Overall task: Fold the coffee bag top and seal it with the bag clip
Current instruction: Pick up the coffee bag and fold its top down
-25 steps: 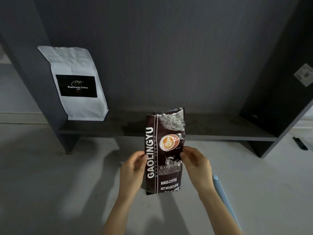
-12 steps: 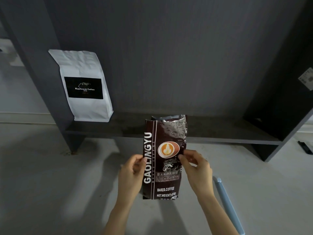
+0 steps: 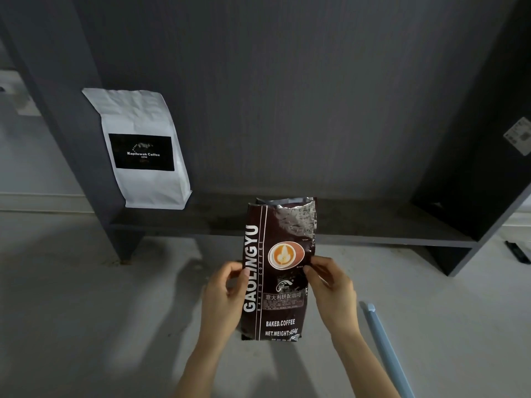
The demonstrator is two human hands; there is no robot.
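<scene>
A dark brown coffee bag with white "GAOLINGYU" lettering stands upright on the pale floor in front of me. Its silvery top is open and crinkled. My left hand grips the bag's left edge about halfway up. My right hand pinches the right edge at the same height, beside the orange latte picture. A long light-blue bag clip lies on the floor to the right of my right forearm, apart from the bag.
A white coffee bag with a black label stands at the left end of a low dark shelf. The shelf's dark back panel and right side wall rise behind. A small black object lies on the floor far right.
Both hands have slid a little higher along the bag's edges, and the right fingers now pinch the edge. The view has shifted slightly left and down.
</scene>
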